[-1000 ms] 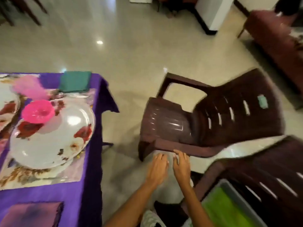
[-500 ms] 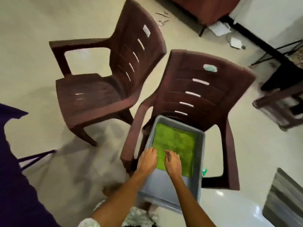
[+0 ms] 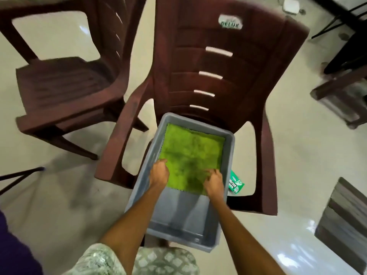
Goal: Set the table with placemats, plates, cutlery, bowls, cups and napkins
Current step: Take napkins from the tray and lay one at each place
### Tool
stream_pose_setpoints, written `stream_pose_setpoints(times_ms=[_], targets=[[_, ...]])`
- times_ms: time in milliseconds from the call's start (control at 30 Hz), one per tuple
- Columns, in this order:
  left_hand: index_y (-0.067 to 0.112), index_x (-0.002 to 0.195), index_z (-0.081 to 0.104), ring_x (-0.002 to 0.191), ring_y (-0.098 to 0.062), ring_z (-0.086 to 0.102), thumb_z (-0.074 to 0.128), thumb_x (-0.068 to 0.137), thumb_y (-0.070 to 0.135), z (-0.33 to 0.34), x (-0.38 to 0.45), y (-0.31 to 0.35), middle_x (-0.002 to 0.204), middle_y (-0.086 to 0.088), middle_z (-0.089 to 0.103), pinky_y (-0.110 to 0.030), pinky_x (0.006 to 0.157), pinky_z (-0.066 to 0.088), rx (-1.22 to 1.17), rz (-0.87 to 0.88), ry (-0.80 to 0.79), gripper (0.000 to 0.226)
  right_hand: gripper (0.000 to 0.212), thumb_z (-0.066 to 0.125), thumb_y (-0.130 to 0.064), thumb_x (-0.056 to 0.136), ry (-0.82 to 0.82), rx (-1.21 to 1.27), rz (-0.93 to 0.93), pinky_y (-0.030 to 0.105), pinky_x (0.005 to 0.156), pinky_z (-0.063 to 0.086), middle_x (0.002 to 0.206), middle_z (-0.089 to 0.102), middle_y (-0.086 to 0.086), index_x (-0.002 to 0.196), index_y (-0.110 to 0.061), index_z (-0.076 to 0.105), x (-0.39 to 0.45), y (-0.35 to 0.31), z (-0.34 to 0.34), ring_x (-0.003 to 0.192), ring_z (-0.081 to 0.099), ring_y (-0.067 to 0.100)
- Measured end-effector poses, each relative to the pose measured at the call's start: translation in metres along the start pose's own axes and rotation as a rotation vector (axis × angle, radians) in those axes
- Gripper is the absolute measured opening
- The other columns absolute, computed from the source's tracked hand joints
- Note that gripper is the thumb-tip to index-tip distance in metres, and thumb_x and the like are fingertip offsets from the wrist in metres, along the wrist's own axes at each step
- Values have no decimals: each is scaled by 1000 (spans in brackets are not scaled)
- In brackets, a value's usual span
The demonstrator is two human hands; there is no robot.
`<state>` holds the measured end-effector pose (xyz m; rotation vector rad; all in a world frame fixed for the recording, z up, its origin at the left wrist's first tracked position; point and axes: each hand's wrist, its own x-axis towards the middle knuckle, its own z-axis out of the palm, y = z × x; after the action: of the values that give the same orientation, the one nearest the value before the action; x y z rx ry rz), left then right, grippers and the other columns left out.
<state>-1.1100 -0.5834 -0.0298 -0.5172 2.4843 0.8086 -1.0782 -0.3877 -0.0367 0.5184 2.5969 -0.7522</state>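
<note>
A: What's nearest, at the bottom of the frame?

B: A patterned pale-green garment (image 3: 162, 261) at bottom centre, with two bare forearms rising from it. A purple cloth (image 3: 14, 253) shows in the lower left corner.

A: And the hands?

B: Both are inside a grey plastic tub (image 3: 178, 221) at the centre. The left hand (image 3: 158, 175) sits on the near left corner of a green cloth napkin (image 3: 190, 153), its fingers curled onto the edge. The right hand (image 3: 214, 181) is at the near right corner, fingers bent and pinching the fabric there.

A: Where does the napkin lie?

B: Flat on the tub's floor, filling the far half; the near half is bare grey.

A: What holds the tub?

B: The seat of a brown plastic armchair (image 3: 218, 76), whose slotted back fills the upper centre. A small green carton (image 3: 235, 183) lies just beside the tub's right wall.

A: Farther off?

B: A second brown chair (image 3: 65, 90) in the upper left, on a pale glossy floor (image 3: 297, 145); dark furniture sits blurred at the right edge
</note>
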Motion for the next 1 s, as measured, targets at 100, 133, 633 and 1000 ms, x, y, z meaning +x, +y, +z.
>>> stream_pose_setpoints(times_ms=[100,133,633,1000], targets=[[5,130,54,119,-29,54,47,94,2,16,36,2,131,-16,56,-34,97,41,17,-28,-14,37,38,47,1,85,-11,-62,-4,40,93,42,127,51,16,120,-8,59,46,14,8,117,47,35],[3,128,53,119,-31,53,48,93,1,24,46,0,131,-18,54,-36,97,41,36,-33,-20,36,37,48,0,86,-19,-86,-18,41,93,42,127,50,17,122,-7,57,59,17,13,116,48,36],[6,116,65,109,-35,58,61,86,4,55,96,-5,117,-21,64,-38,91,45,-244,-274,151,30,33,32,2,96,67,-212,322,46,87,46,131,45,21,128,1,41,107,29,49,110,56,41],[1,88,66,78,-34,59,68,82,8,51,77,-7,93,-20,59,-31,76,43,-443,48,355,10,18,48,-15,96,243,-24,120,32,66,39,114,51,14,108,-4,57,78,23,16,89,60,36]])
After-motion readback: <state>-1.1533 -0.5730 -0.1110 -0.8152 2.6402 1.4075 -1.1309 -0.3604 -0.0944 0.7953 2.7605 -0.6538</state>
